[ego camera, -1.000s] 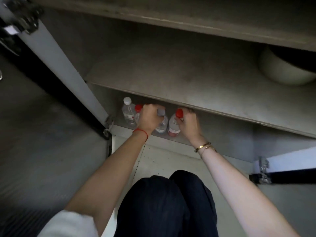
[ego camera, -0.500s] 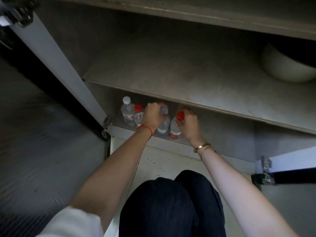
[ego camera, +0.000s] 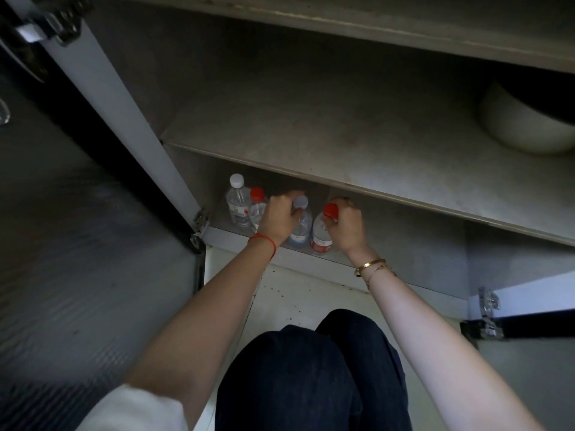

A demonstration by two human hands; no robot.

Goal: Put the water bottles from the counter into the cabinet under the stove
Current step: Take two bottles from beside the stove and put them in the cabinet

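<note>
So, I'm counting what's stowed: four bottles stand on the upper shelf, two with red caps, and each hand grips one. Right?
Not quite. In the head view the four bottles stand on the bottom shelf, not the upper one. The rest holds: two have red caps, and the left hand grips the pale-capped bottle while the right hand grips a red-capped bottle.

The water bottles [ego camera: 300,227] are clear glossy plastic with smooth red or white caps and paper-like labels. The cabinet shelf [ego camera: 357,144] looks like matt, mottled grey laminate; its door hinges [ego camera: 488,312] are shiny metal. A glossy white bowl [ego camera: 522,126] sits above.
</note>
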